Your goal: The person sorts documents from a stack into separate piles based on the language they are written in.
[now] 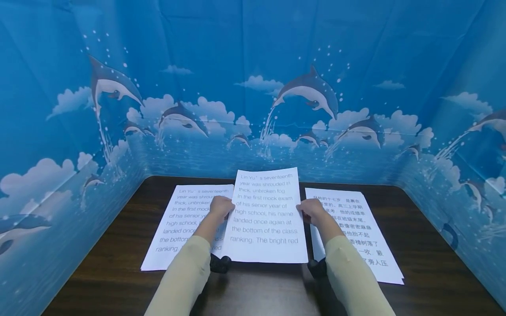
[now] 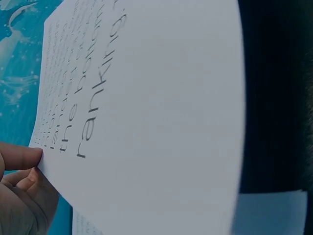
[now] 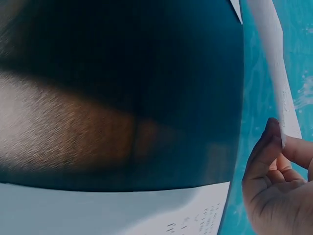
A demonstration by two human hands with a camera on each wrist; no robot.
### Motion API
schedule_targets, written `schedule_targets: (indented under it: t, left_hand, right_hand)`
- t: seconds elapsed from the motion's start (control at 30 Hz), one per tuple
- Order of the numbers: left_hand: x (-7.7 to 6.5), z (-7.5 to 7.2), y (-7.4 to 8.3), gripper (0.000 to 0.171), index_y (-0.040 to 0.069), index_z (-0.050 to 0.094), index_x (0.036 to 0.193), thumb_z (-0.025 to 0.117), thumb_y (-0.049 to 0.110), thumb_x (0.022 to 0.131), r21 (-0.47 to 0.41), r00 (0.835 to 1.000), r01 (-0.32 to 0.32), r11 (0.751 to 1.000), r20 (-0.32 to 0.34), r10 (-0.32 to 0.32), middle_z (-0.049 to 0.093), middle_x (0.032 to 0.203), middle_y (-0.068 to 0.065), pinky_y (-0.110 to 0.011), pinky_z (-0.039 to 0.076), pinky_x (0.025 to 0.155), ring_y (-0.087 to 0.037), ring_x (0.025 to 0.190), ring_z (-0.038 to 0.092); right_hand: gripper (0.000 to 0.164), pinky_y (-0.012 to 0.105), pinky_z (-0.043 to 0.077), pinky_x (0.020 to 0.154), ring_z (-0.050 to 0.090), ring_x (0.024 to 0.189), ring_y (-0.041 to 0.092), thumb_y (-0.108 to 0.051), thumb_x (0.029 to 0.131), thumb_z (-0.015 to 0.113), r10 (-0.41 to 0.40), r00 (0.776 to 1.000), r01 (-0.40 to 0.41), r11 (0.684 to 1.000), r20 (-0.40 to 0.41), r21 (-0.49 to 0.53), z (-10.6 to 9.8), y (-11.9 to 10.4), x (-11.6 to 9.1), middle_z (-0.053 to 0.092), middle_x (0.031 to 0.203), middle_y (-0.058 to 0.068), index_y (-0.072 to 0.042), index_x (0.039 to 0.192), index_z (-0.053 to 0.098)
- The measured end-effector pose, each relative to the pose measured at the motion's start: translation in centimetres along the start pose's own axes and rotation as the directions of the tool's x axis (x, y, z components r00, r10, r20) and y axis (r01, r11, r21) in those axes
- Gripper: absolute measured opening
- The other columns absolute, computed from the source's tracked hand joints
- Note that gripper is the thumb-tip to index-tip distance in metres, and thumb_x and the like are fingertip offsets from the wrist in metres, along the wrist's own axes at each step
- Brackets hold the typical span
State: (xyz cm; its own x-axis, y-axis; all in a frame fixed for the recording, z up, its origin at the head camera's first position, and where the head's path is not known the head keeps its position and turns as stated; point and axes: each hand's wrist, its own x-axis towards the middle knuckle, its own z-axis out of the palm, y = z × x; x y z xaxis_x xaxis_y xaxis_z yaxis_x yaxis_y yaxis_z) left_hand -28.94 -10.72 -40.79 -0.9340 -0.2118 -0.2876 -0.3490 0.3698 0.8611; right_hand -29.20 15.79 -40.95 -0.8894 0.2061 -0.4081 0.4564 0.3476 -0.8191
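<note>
Between both hands, a sheet of paper (image 1: pixel 264 219) with large English print is held up above the table. My left hand (image 1: pixel 222 208) pinches its left edge; in the left wrist view the thumb and fingers of that hand (image 2: pixel 27 188) grip the sheet (image 2: pixel 166 117) at its side. My right hand (image 1: pixel 312 210) pinches the right edge. The right wrist view shows this hand (image 3: pixel 281 181) with the sheet (image 3: pixel 274 54) between thumb and fingers, seen nearly edge-on.
On the dark wooden table (image 1: pixel 269 289), a stack of English-printed sheets (image 1: pixel 158 259) lies at the left, partly behind my left arm. Papers with Chinese print (image 1: pixel 379 237) lie at the right, under my right forearm. A blue dolphin-patterned curtain (image 1: pixel 221 57) surrounds the table's back and sides.
</note>
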Motion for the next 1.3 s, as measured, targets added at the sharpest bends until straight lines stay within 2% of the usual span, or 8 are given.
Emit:
schedule_targets:
  t: [0.17, 0.3, 0.63, 0.93, 1.03, 1.17, 1.3]
  left_hand:
    - [-0.1, -1.1, 0.7, 0.02, -0.003, 0.058, 0.096, 0.05, 0.003, 0.078, -0.009, 0.999, -0.007, 1.0, 0.047, 0.007, 0.055, 0.084, -0.012, -0.029, 0.045, 0.062, -0.021, 0.072, 0.054]
    - [0.1, -2.0, 1.0, 0.022, -0.003, 0.057, 0.099, 0.05, 0.002, 0.079, 0.002, 0.998, -0.011, 1.0, 0.06, 0.011, 0.056, 0.086, -0.012, -0.03, 0.046, 0.066, -0.022, 0.075, 0.056]
    - [0.3, -4.9, 1.2, 0.023, -0.004, 0.057, 0.102, 0.049, 0.001, 0.08, 0.009, 0.999, -0.021, 1.0, 0.039, 0.02, 0.057, 0.089, -0.014, -0.035, 0.046, 0.071, -0.024, 0.078, 0.057]
    - [0.2, -7.8, 0.4, 0.025, -0.002, 0.054, 0.106, 0.048, 0.003, 0.083, 0.006, 1.0, 0.013, 1.0, -0.003, -0.013, 0.054, 0.095, -0.014, -0.035, 0.045, 0.073, -0.026, 0.085, 0.054]
    - [0.8, -8.6, -0.2, 0.025, -0.002, 0.055, 0.106, 0.048, 0.002, 0.082, 0.02, 1.0, 0.001, 1.0, -0.012, -0.001, 0.054, 0.096, -0.015, -0.035, 0.046, 0.071, -0.027, 0.086, 0.054]
    - [2.9, -9.5, -1.9, 0.021, 0.002, 0.057, 0.102, 0.048, 0.002, 0.082, 0.055, 0.999, -0.019, 0.998, -0.03, 0.02, 0.055, 0.093, -0.012, -0.034, 0.047, 0.066, -0.027, 0.085, 0.054]
    - [4.3, -10.5, -3.3, 0.02, 0.005, 0.056, 0.101, 0.049, 0.006, 0.083, 0.064, 0.997, -0.056, 0.996, -0.043, 0.059, 0.054, 0.094, -0.012, -0.034, 0.048, 0.065, -0.026, 0.084, 0.054]
  right_hand:
    - [0.018, 0.027, 0.041, 0.058, 0.052, 0.068, 0.021, -0.012, 0.083, 0.052, -0.004, 1.0, 0.004, 1.0, -0.001, 0.016, 0.1, -0.9, -0.4, 0.054, 0.086, 0.014, 0.0, 0.096, 0.057]
    - [0.018, 0.027, 0.041, 0.057, 0.052, 0.066, 0.02, -0.011, 0.083, 0.051, -0.032, 0.999, 0.031, 0.998, 0.015, 0.047, 0.4, -1.7, -0.9, 0.055, 0.085, 0.014, 0.0, 0.096, 0.058]
    - [0.018, 0.028, 0.042, 0.059, 0.053, 0.07, 0.022, -0.007, 0.083, 0.051, -0.09, 0.996, 0.088, 0.991, 0.02, 0.096, 2.4, -3.8, -1.9, 0.057, 0.086, 0.013, 0.001, 0.097, 0.059]
    - [0.016, 0.028, 0.044, 0.058, 0.055, 0.073, 0.023, -0.006, 0.083, 0.051, -0.129, 0.99, 0.12, 0.984, 0.064, 0.128, 4.7, -5.4, -2.7, 0.058, 0.086, 0.013, 0.0, 0.094, 0.062]
    - [0.016, 0.029, 0.044, 0.06, 0.055, 0.074, 0.024, -0.005, 0.082, 0.052, -0.135, 0.988, 0.123, 0.982, 0.077, 0.144, 5.3, -5.8, -3.0, 0.059, 0.085, 0.012, 0.0, 0.092, 0.062]
    - [0.015, 0.032, 0.044, 0.064, 0.054, 0.075, 0.024, -0.005, 0.082, 0.051, -0.142, 0.986, 0.126, 0.978, 0.091, 0.166, 6.2, -6.0, -3.3, 0.058, 0.085, 0.012, 0.001, 0.092, 0.062]
    - [0.015, 0.037, 0.044, 0.07, 0.053, 0.075, 0.026, -0.003, 0.083, 0.05, -0.151, 0.983, 0.127, 0.972, 0.107, 0.2, 7.2, -6.1, -3.5, 0.059, 0.085, 0.013, 0.002, 0.091, 0.062]
